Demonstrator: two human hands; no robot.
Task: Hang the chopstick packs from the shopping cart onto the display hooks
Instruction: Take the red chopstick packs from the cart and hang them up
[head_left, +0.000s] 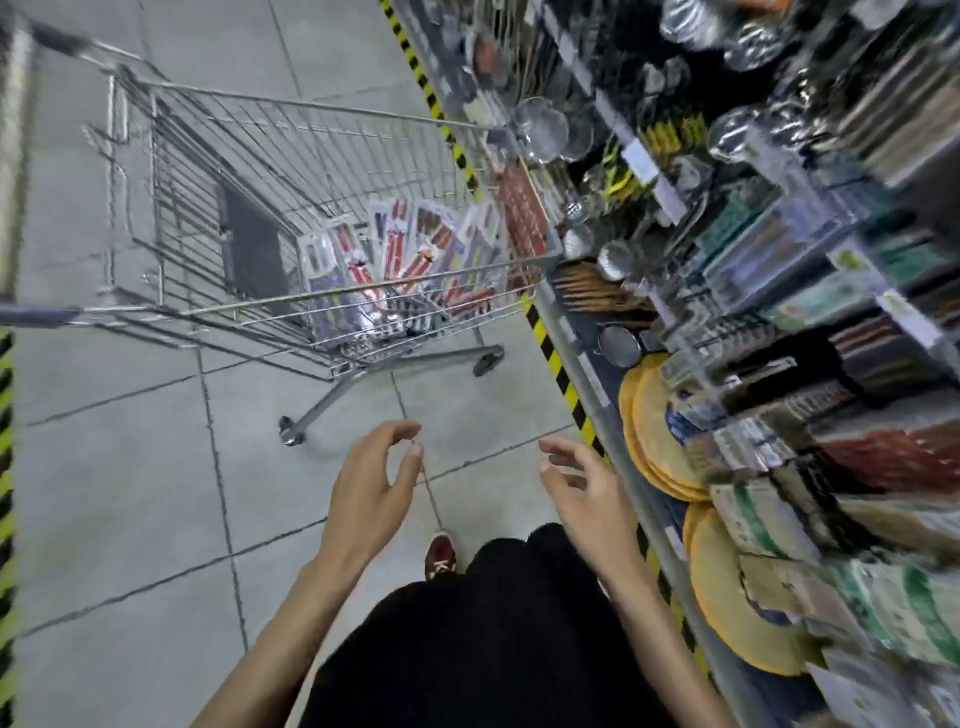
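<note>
Looking down on a grey tiled floor (130, 467) in a shop aisle. Low in the frame, near 6 o'clock, both hands out over the tiles. Left hand (371, 486) with fingers loosely curled and thumb close to the fingertips, gripping nothing. Right hand (584, 486) just as loose, fingers half bent, also empty. Well apart from each other, touching nothing.

Up at 11 o'clock from the hands, a wire shopping cart (322, 107) on castors, well clear of both hands. Inside it, heaped at the end nearest the shelving, the chopstick packs (415, 249): flat carded packs, red and dark sticks on white and purple backing, overlapped and tilted against the wire. Number impossible to tell through the blur.

From 1 to 4 o'clock, display shelving (597, 395) crowded with kitchenware, much of it smeared by motion. Mesh strainers (545, 130) near 1 o'clock, stacked round yellow discs (654, 441) near 3 o'clock, packaged goods below those. Along the foot of the shelving, yellow-and-black hazard tape (550, 353). At 6 o'clock, black clothing (467, 649) and a red-brown shoe (440, 556) on the tiles.
</note>
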